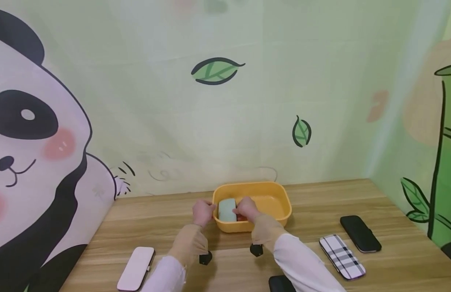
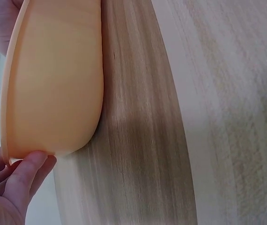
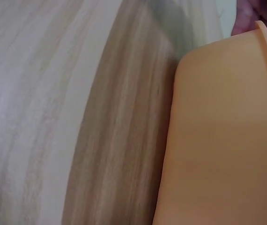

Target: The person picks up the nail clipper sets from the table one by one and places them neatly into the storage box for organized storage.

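Note:
A yellow plastic basin [image 1: 269, 188] stands on the wooden table near the wall. My left hand [image 1: 203, 212] pinches its left rim between thumb and fingers; in the left wrist view those fingers [image 2: 23, 180] are on the basin's end. Inside, at the left end, is a pale blue rounded case [image 1: 227, 210]. Reaching over the near wall, my right hand [image 1: 247, 208] holds the right edge of that case with its fingertips. A bit of something red [image 1: 241, 217] shows beneath the right hand, mostly hidden. In the right wrist view the basin's outer wall hides the right hand's fingers.
A white flat case [image 1: 136, 268] lies at the front left. To the right lie a plaid case [image 1: 342, 256] and a black case [image 1: 360, 233]. Another black object [image 1: 281, 283] is partly hidden by the right sleeve. The printed wall [image 1: 247, 134] rises behind the basin.

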A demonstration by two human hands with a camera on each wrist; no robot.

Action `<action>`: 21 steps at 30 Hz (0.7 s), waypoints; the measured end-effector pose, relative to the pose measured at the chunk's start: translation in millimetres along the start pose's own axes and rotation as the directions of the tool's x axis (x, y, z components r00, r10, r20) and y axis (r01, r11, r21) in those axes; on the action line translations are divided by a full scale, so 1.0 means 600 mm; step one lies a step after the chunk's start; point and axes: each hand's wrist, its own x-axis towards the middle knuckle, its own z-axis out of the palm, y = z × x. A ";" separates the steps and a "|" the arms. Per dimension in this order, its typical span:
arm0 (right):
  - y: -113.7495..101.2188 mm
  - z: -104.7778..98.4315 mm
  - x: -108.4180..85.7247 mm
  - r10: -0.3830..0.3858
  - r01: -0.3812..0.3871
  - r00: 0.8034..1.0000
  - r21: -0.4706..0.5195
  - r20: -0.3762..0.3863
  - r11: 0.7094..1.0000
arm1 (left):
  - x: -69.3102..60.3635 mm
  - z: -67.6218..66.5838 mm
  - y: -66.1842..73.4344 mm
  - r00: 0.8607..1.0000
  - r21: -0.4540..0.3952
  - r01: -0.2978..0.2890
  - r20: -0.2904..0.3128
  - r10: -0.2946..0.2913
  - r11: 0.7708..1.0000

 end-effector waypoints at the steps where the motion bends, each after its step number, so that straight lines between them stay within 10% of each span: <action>1: 0.023 0.009 0.024 -0.018 0.018 1.000 -0.013 -0.002 1.000 | -0.002 0.000 0.000 1.000 0.001 -0.010 -0.001 0.010 1.000; 6: 0.126 0.050 0.132 -0.062 0.064 0.998 -0.054 0.026 0.996 | -0.006 0.001 -0.001 1.000 0.002 -0.022 -0.009 0.022 1.000; 13: 0.130 0.050 0.134 -0.160 0.160 0.987 -0.150 0.015 0.976 | 0.016 0.011 -0.016 1.000 0.021 0.015 0.002 -0.015 1.000; 17: 0.071 0.029 0.077 -0.147 0.145 0.989 -0.221 0.008 0.964 | 0.055 0.031 -0.065 0.999 -0.015 -0.044 -0.003 0.044 0.999; 21: -0.017 -0.003 -0.018 -0.101 0.095 0.995 -0.244 -0.014 0.965 | 0.045 0.027 -0.053 0.998 -0.011 -0.055 -0.014 0.055 0.998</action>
